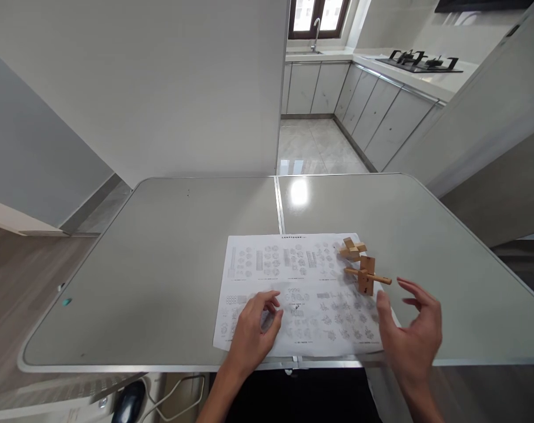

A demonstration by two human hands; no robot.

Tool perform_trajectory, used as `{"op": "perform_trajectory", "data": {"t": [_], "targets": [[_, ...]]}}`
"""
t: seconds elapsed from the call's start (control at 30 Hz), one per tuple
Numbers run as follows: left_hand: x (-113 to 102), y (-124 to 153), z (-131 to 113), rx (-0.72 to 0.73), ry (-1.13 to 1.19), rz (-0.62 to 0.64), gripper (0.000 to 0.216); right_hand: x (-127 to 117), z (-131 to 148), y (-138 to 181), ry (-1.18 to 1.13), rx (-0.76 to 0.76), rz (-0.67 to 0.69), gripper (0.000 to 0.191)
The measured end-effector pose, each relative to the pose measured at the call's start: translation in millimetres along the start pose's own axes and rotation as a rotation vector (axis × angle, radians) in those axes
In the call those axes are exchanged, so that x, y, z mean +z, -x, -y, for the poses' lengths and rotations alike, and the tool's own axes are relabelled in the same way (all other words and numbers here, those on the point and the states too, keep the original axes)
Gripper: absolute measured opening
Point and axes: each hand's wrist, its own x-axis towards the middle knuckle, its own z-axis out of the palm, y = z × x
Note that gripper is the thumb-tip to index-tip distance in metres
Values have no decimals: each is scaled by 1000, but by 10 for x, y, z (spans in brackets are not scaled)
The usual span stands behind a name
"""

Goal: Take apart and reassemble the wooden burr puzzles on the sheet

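My left hand (255, 323) rests over the lower part of a printed paper sheet (249, 288), its fingers curved and apart with nothing between them. To the right, my right hand (412, 329) hovers by the sheet's edge, thumb and fingers spread and holding nothing. Just beyond its fingertips lies a wooden puzzle piece assembly (366, 276), a flat block with a rod across it. Behind that sits a second small group of interlocked wooden pieces (352, 249), on the sheet's upper right corner. Rows of small diagrams cover the paper.
The sheet lies on a grey folding table (161, 270) with a metal rim and a centre seam. A small teal bit (66, 302) is near the left edge. Below the table at left are a dark computer mouse (129, 402) and a white cable (178, 388).
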Motion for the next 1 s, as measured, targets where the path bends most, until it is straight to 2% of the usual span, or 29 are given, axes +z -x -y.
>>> {"op": "perform_trajectory", "data": {"t": [0.07,0.13,0.23,0.3,0.87,1.0], "targets": [[0,-7,-2,-1,-2,5,26,-5,16,103,-47,8,87,35],[0,-16,-5,-1,-4,6,25,31,-34,181,-171,31,310,27],[-6,-33,-19,-9,-15,12,23,123,-157,238,-276,83,541,28],[-11,-40,-31,-26,-23,24,22,174,-226,242,-273,111,625,31],[-18,-49,10,0,-69,47,18,247,-267,243,-246,162,651,37],[-16,-106,90,59,-224,-39,26,256,-294,247,-255,163,659,37]]}}
